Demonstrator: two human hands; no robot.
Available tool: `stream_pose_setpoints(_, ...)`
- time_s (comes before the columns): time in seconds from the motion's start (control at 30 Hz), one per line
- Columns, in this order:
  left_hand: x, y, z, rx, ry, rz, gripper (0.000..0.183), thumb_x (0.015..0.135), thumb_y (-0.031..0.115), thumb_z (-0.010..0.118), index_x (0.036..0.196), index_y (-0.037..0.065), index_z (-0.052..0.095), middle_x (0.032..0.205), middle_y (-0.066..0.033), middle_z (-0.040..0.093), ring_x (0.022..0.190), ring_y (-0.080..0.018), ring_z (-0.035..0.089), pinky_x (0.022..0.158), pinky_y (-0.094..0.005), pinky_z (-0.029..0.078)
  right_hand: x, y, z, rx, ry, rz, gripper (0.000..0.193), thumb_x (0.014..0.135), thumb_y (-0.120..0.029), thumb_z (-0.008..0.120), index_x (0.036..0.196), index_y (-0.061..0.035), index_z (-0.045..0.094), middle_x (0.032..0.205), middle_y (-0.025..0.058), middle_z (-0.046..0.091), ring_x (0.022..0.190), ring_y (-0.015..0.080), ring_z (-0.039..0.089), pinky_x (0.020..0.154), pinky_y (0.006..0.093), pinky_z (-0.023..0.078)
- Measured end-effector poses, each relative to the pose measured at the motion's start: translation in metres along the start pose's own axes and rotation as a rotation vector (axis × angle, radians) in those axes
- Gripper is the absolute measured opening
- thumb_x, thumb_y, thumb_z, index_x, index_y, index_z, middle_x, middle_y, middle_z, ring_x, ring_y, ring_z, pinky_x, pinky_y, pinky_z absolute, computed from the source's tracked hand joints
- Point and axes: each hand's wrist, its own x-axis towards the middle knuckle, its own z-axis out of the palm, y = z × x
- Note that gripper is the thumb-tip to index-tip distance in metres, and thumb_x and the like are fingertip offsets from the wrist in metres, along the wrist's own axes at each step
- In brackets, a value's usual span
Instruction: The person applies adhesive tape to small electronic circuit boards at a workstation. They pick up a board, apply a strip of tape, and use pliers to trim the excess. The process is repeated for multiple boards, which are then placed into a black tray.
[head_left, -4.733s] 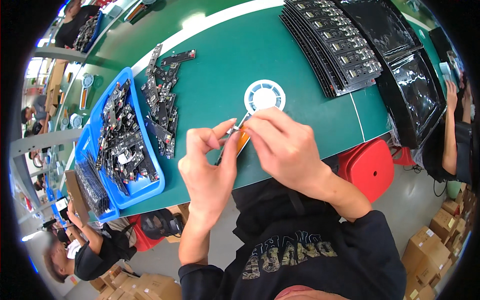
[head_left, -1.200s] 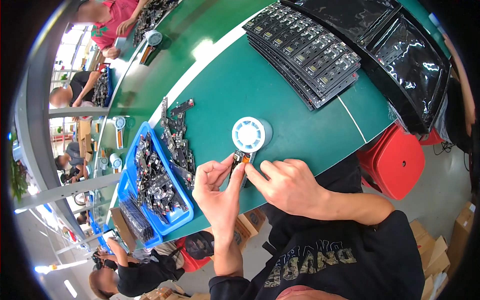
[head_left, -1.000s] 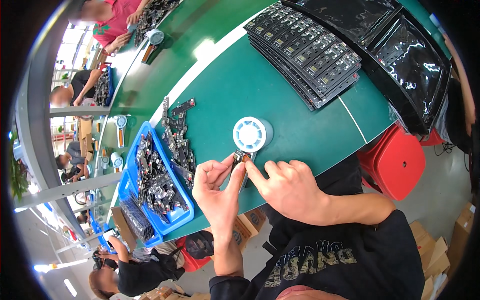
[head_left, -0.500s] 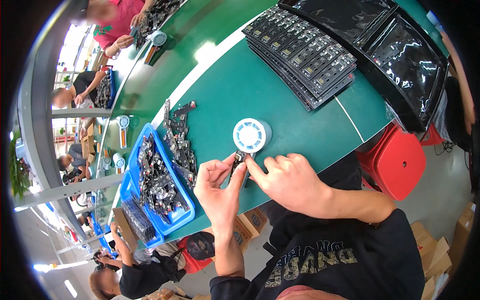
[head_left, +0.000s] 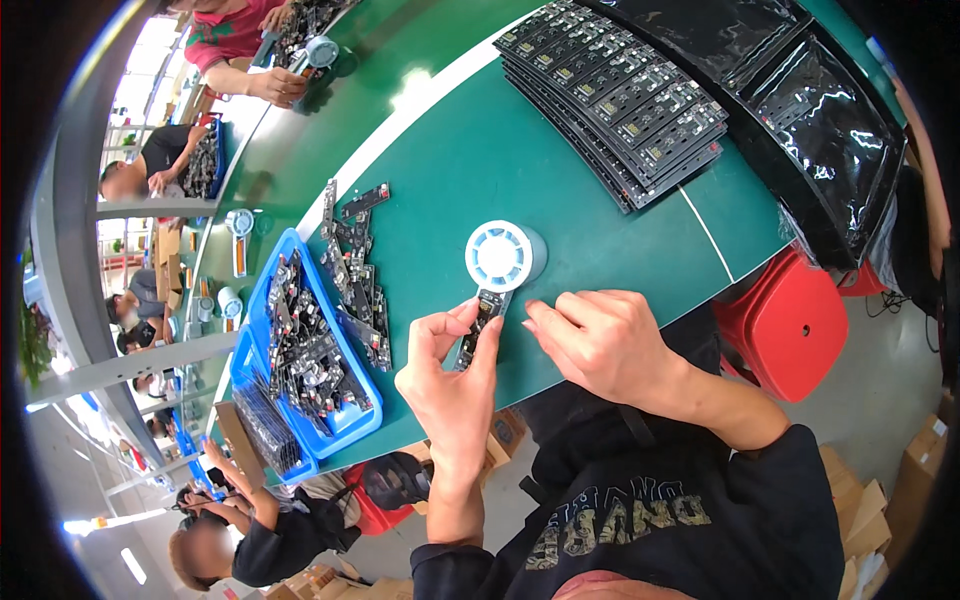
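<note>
1. Tray (head_left: 362, 418) and loose boards (head_left: 362, 290): left of the grip, apart from it.
2. Left hand (head_left: 448, 385): thumb and fingers clamped on a board (head_left: 489, 303), which reaches up to the fan (head_left: 500, 255), just beyond the grip.
3. Right hand (head_left: 605, 345): drawn back from the board, now just right of the grip, fingers curled; whether tips meet, I cannot tell. Probably the left alone now steadies the board.
4. Panels (head_left: 622, 98): beyond the grip, rightward.

Beside the right part of the desk's (head_left: 420, 200) near edge, a red stool (head_left: 790, 330) stands on grey floor (head_left: 870, 395); cardboard boxes (head_left: 915, 468) lie farther out. Left of the desk are a grey metal post (head_left: 76, 190) and a glowing strip light (head_left: 132, 566).
</note>
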Motion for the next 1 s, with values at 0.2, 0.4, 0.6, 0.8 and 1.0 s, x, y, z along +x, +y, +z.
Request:
stream_pose_setpoints(0.2,-0.001,-0.003,0.004,-0.044,0.058,0.037,0.03,0.086,-0.005,0.083,0.092,0.001,0.054,0.103,-0.0212,0.079,0.1,-0.025,0.08,0.084,-0.0321,0.059,-0.003,-0.002,0.004,0.023,-0.034,-0.026,0.025,0.088,-0.013,0.075,0.11,0.0,0.073,0.074,0.0037,0.06,0.065,0.0189,0.067,0.058,0.0342,0.054)
stream_pose_setpoints(0.4,0.004,0.008,0.003,0.037,0.041,0.063,0.035,0.085,-0.004,0.085,0.094,0.002,0.052,0.1,-0.0184,0.079,0.099,-0.0195,0.078,0.086,-0.0289,0.058,0.001,-0.003,0.007,0.012,-0.004,-0.063,0.036,0.085,-0.01,0.079,0.12,-0.003,0.074,0.069,0.0015,0.053,0.055,0.0177,0.059,0.051,0.034,0.048)
stream_pose_setpoints(0.6,0.01,0.014,0.0,0.055,0.004,0.062,0.037,0.086,-0.007,0.081,0.087,0.002,0.045,0.083,-0.0149,0.069,0.103,-0.0321,0.079,0.076,-0.0354,0.06,0.002,-0.003,0.007,-0.012,-0.063,-0.054,0.039,0.084,-0.01,0.077,0.123,-0.0027,0.074,0.07,0.0019,0.054,0.057,0.0187,0.06,0.052,0.0346,0.049)
stream_pose_setpoints(0.8,0.014,0.014,-0.004,0.052,-0.042,0.055,0.037,0.084,-0.008,0.082,0.087,0.002,0.046,0.088,-0.0181,0.072,0.104,-0.032,0.079,0.077,-0.0365,0.061,0.003,-0.002,0.009,-0.013,-0.057,-0.048,0.04,0.085,-0.009,0.074,0.124,-0.0023,0.073,0.07,0.0024,0.055,0.057,0.0197,0.062,0.053,0.0349,0.051)
stream_pose_setpoints(1.0,0.011,0.012,-0.003,0.065,-0.036,0.065,0.037,0.083,-0.007,0.083,0.087,0.002,0.047,0.097,-0.0225,0.077,0.103,-0.0312,0.079,0.079,-0.0368,0.061,0.004,-0.002,0.008,-0.042,-0.076,-0.043,0.044,0.085,-0.009,0.074,0.129,-0.0024,0.072,0.069,0.0025,0.054,0.055,0.0198,0.061,0.051,0.0351,0.05)
